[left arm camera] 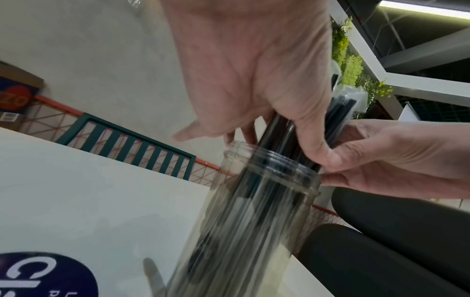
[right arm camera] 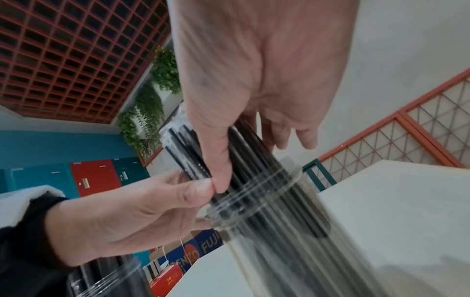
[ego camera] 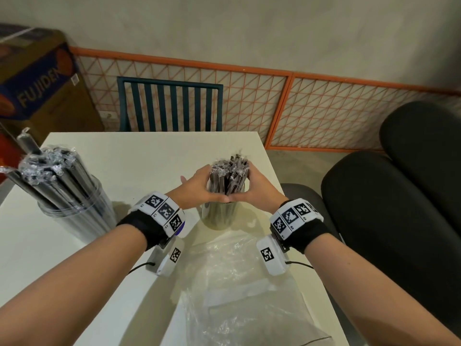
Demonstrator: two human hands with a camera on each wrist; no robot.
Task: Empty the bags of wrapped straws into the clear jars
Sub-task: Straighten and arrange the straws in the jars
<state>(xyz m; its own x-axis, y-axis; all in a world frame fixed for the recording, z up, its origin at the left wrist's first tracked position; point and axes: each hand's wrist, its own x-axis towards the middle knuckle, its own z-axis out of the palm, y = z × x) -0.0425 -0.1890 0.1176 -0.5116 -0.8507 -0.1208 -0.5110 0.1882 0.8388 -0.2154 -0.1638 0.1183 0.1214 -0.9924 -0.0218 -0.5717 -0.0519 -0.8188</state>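
I had my left hand (ego camera: 199, 186) and right hand (ego camera: 254, 186) cupped round the straw bundle (ego camera: 229, 174) standing in the jar (ego camera: 219, 216) mid-table, thumbs touching, and judged squeezing evenly while easing it down best.

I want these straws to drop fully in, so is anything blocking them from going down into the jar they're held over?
Nothing visible blocks them. The bundle of wrapped straws, cupped by the left hand and right hand, already stands in the clear jar's open mouth. The jar's bottom is too blurred to judge.
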